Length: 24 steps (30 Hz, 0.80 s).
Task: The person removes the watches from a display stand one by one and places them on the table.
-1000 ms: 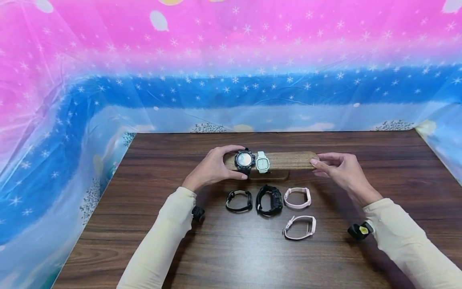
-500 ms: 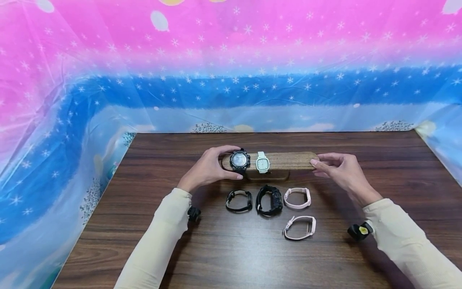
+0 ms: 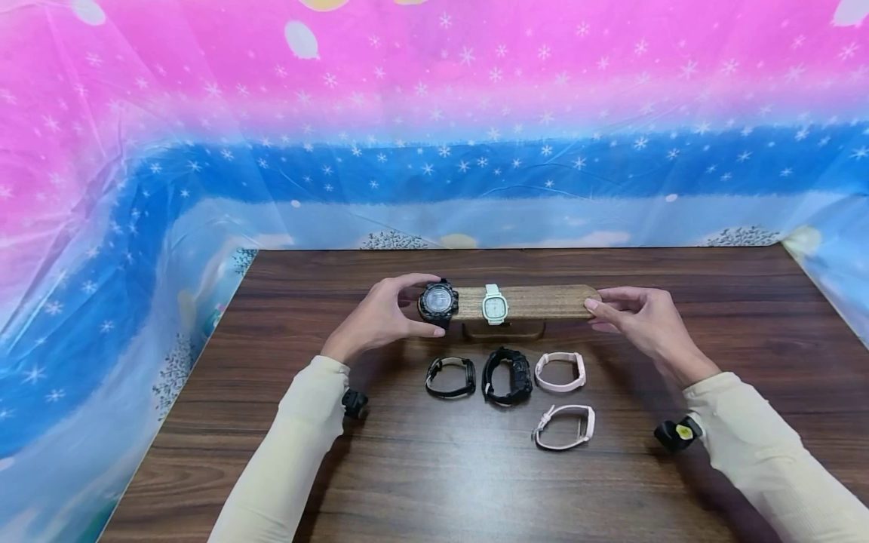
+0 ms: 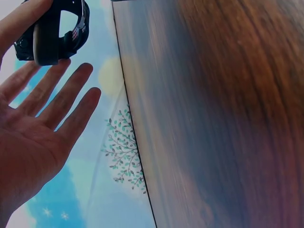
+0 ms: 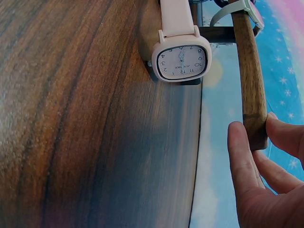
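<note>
A wooden bar point(image 3: 543, 302) on a stand carries a black round watch point(image 3: 438, 300) around its left end and a mint-green watch point(image 3: 495, 305) near its middle. My left hand point(image 3: 376, 313) grips the black watch between thumb and index finger; in the left wrist view, that hand point(image 4: 42, 114) has its other fingers spread under the watch point(image 4: 46, 35). With thumb and fingers, my right hand point(image 3: 641, 320) pinches the bar's right end, seen also in the right wrist view, where the hand point(image 5: 266, 180) holds the bar point(image 5: 254, 85).
In front of the stand lie a thin black watch point(image 3: 451, 378), a chunky black watch point(image 3: 507, 376) and a pink watch point(image 3: 560, 372). Another pink watch point(image 3: 565, 427) lies nearer. A patterned cloth point(image 3: 434, 173) rises behind the wooden table point(image 3: 237, 422).
My left hand and the black round watch have slid left along the bar to its end, away from the mint-green watch. The right hand keeps its hold in place.
</note>
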Available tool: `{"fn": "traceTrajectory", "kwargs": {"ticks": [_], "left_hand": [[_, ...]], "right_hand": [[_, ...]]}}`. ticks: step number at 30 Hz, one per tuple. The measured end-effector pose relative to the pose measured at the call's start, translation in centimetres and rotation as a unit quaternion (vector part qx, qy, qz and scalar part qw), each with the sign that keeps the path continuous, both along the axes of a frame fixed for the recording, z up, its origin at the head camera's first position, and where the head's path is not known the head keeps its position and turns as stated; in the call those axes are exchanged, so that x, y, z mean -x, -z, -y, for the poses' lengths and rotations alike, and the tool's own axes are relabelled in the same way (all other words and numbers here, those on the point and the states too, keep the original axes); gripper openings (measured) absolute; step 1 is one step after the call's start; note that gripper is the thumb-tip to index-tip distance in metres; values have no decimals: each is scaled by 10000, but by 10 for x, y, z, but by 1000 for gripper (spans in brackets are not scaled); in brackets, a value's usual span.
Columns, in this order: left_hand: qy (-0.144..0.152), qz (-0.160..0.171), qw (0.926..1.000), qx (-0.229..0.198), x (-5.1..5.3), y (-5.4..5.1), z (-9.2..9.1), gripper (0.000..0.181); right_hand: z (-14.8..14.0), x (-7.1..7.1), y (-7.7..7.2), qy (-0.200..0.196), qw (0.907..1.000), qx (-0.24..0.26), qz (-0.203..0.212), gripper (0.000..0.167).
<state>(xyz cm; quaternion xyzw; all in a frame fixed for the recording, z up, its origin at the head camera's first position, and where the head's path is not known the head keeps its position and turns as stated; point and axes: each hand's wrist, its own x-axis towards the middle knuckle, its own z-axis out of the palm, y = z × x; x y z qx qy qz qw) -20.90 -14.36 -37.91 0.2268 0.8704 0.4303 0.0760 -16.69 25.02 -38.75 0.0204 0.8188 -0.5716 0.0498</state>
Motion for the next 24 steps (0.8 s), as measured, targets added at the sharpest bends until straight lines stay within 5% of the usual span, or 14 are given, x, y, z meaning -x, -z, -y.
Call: {"fn": "traceTrajectory", "kwargs": {"ticks": [24], "left_hand": [[-318,-256,9986,322,-7,-1,25,76]], "right_hand": [[-1,0,1,8,10000,-35,-19,66]]}}
